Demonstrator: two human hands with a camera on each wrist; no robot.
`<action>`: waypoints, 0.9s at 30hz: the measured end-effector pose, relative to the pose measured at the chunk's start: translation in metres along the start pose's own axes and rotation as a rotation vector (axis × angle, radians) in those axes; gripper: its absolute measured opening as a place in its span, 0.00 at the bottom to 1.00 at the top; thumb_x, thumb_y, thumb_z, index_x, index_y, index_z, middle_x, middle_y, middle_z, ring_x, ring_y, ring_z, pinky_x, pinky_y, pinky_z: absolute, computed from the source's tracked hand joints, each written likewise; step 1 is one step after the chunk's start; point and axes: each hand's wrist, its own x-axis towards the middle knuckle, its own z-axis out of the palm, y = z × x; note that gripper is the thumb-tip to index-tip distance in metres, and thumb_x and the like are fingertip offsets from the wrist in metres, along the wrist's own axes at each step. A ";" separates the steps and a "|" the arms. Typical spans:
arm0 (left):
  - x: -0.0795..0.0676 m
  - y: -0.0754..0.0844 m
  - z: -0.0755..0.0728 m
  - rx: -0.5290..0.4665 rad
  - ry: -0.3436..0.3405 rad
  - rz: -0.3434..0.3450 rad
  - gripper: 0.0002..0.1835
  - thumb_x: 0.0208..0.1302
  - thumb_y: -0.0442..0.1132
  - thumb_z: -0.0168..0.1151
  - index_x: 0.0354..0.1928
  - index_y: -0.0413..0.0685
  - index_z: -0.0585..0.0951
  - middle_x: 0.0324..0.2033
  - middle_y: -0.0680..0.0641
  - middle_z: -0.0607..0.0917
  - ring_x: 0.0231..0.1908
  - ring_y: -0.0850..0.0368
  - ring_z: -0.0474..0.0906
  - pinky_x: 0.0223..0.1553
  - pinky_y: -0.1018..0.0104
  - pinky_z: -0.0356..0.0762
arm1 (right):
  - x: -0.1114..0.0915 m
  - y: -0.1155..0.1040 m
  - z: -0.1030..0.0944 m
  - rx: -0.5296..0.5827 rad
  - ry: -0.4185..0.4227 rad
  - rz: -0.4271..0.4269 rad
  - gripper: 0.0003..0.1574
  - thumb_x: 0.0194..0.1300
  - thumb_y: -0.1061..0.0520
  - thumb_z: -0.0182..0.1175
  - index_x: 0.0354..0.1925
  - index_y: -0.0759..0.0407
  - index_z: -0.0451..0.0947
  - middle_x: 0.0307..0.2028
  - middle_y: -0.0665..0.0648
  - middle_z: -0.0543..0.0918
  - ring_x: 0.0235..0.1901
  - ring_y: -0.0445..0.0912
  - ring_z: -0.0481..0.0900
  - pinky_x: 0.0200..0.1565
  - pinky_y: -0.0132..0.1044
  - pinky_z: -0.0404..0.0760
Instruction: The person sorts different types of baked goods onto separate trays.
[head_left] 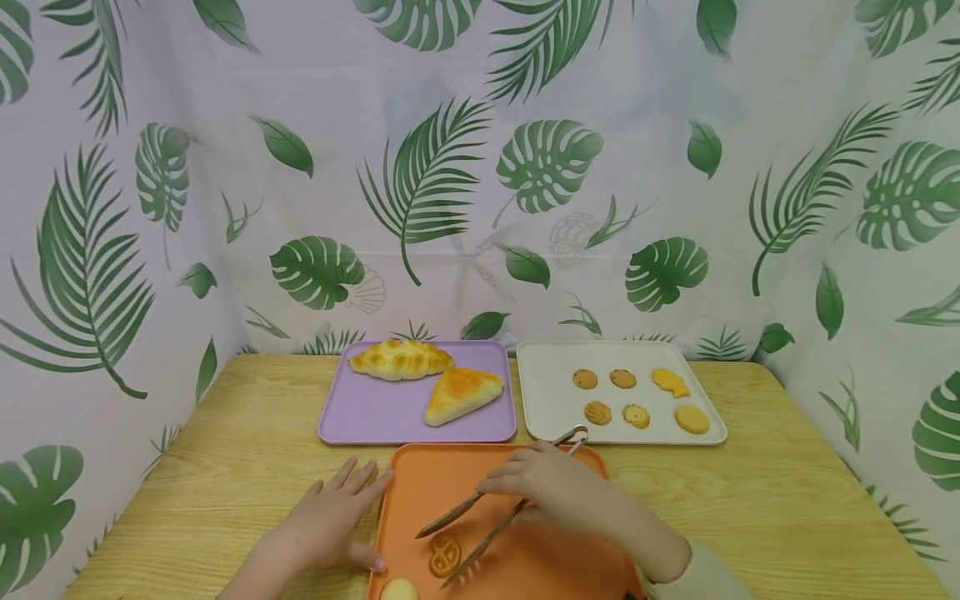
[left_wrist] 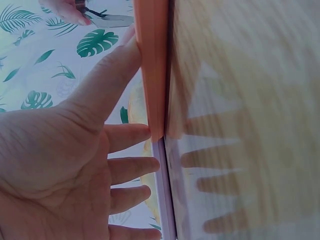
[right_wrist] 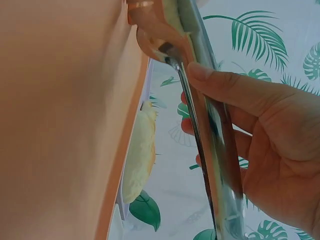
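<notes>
My right hand (head_left: pixel 551 479) grips a pair of metal tongs (head_left: pixel 450 514) over the orange tray (head_left: pixel 408 483). The tongs' arms are spread, their tips on either side of a brown round cookie (head_left: pixel 445 555) with cut-outs in it. In the right wrist view, thumb and fingers hold the tongs (right_wrist: pixel 229 165) from both sides. My left hand (head_left: pixel 322 512) lies at the orange tray's left edge, fingers spread and straight. Its thumb touches the tray's rim (left_wrist: pixel 152 70) in the left wrist view. A pale round cookie (head_left: pixel 399 590) sits at the tray's left, cut off by the frame.
Behind stands a purple tray (head_left: pixel 360 421) with a braided bread (head_left: pixel 400 360) and a triangular bread (head_left: pixel 462 395). Beside it, a white tray (head_left: pixel 547 392) bears several small cookies, among them a fish-shaped one (head_left: pixel 671 382). Leaf-patterned cloth (head_left: pixel 480 208) encloses the wooden table (head_left: pixel 247 433).
</notes>
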 end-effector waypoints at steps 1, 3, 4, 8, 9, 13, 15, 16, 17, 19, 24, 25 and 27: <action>0.000 0.000 0.000 0.000 0.001 0.002 0.60 0.39 0.67 0.70 0.75 0.51 0.59 0.74 0.36 0.58 0.75 0.32 0.46 0.61 0.22 0.53 | 0.003 0.002 0.000 0.006 -0.003 -0.015 0.32 0.51 0.50 0.73 0.57 0.43 0.80 0.50 0.42 0.85 0.50 0.42 0.80 0.55 0.43 0.77; 0.000 0.000 0.000 0.002 0.004 0.007 0.60 0.39 0.67 0.70 0.74 0.51 0.59 0.74 0.36 0.58 0.74 0.32 0.46 0.62 0.22 0.53 | 0.008 0.005 -0.001 0.017 -0.015 -0.039 0.30 0.52 0.50 0.73 0.55 0.43 0.81 0.49 0.41 0.86 0.48 0.40 0.80 0.52 0.39 0.77; 0.000 0.000 0.001 0.000 0.005 0.009 0.60 0.38 0.67 0.70 0.74 0.51 0.60 0.74 0.36 0.59 0.74 0.32 0.46 0.62 0.22 0.53 | 0.010 0.006 -0.001 0.026 -0.018 -0.043 0.29 0.52 0.50 0.73 0.54 0.43 0.81 0.48 0.41 0.86 0.47 0.39 0.80 0.51 0.38 0.76; 0.000 0.001 0.001 -0.002 0.007 0.014 0.60 0.38 0.68 0.70 0.74 0.50 0.60 0.74 0.36 0.58 0.74 0.32 0.46 0.62 0.21 0.53 | 0.009 0.005 -0.003 0.035 -0.038 -0.003 0.26 0.53 0.50 0.73 0.53 0.41 0.82 0.47 0.39 0.86 0.45 0.38 0.80 0.49 0.38 0.78; 0.000 0.001 0.001 -0.001 0.005 0.013 0.60 0.38 0.68 0.70 0.75 0.51 0.59 0.74 0.36 0.58 0.75 0.32 0.46 0.62 0.22 0.53 | 0.007 0.004 -0.005 0.040 -0.042 0.019 0.26 0.53 0.50 0.73 0.53 0.41 0.82 0.47 0.39 0.86 0.46 0.38 0.81 0.49 0.39 0.78; 0.001 0.002 0.000 0.013 0.004 0.001 0.60 0.37 0.67 0.70 0.75 0.51 0.59 0.74 0.37 0.58 0.75 0.32 0.45 0.62 0.22 0.54 | 0.000 0.002 -0.011 0.075 -0.064 0.122 0.26 0.53 0.49 0.72 0.52 0.43 0.82 0.47 0.40 0.86 0.46 0.39 0.81 0.47 0.41 0.79; 0.002 0.002 -0.001 0.014 0.003 -0.005 0.60 0.37 0.67 0.71 0.74 0.51 0.60 0.74 0.37 0.58 0.75 0.33 0.45 0.62 0.23 0.54 | -0.004 0.003 -0.013 0.088 -0.071 0.160 0.26 0.53 0.49 0.72 0.53 0.44 0.82 0.47 0.41 0.86 0.47 0.40 0.82 0.46 0.39 0.79; 0.002 0.002 -0.001 0.013 0.003 -0.007 0.60 0.37 0.67 0.71 0.74 0.51 0.60 0.74 0.37 0.58 0.75 0.33 0.45 0.62 0.23 0.54 | -0.006 0.003 -0.014 0.090 -0.071 0.169 0.27 0.53 0.49 0.73 0.53 0.44 0.82 0.47 0.42 0.86 0.47 0.40 0.82 0.45 0.39 0.78; 0.001 0.002 -0.001 0.010 0.003 -0.007 0.60 0.37 0.67 0.71 0.74 0.51 0.60 0.74 0.37 0.58 0.75 0.33 0.45 0.62 0.23 0.54 | -0.008 0.004 -0.015 0.088 -0.069 0.173 0.27 0.52 0.49 0.73 0.53 0.44 0.82 0.47 0.42 0.86 0.47 0.41 0.82 0.45 0.39 0.78; 0.001 0.002 -0.002 0.000 0.002 -0.007 0.60 0.38 0.67 0.71 0.74 0.51 0.60 0.74 0.37 0.58 0.75 0.33 0.45 0.62 0.22 0.53 | -0.010 0.006 -0.016 0.073 -0.058 0.163 0.29 0.52 0.49 0.73 0.54 0.44 0.81 0.48 0.42 0.86 0.49 0.41 0.81 0.46 0.39 0.76; -0.001 0.001 -0.002 -0.013 0.004 -0.005 0.60 0.38 0.66 0.72 0.74 0.50 0.60 0.74 0.36 0.59 0.75 0.32 0.46 0.62 0.22 0.53 | -0.007 0.010 -0.015 0.031 -0.033 0.081 0.31 0.52 0.50 0.73 0.56 0.45 0.80 0.51 0.43 0.85 0.49 0.42 0.80 0.48 0.41 0.75; -0.001 0.001 -0.002 -0.014 0.003 -0.005 0.60 0.39 0.66 0.72 0.74 0.50 0.60 0.74 0.36 0.59 0.74 0.32 0.46 0.62 0.22 0.53 | -0.005 0.011 -0.015 0.019 -0.031 0.062 0.32 0.52 0.50 0.73 0.57 0.45 0.80 0.51 0.43 0.85 0.49 0.42 0.80 0.48 0.41 0.75; -0.001 0.001 -0.002 -0.011 0.002 -0.003 0.60 0.39 0.66 0.72 0.74 0.50 0.60 0.74 0.36 0.59 0.74 0.32 0.46 0.61 0.22 0.54 | 0.000 0.013 -0.014 -0.005 -0.031 0.036 0.32 0.52 0.51 0.73 0.57 0.45 0.80 0.51 0.43 0.85 0.50 0.42 0.80 0.49 0.42 0.76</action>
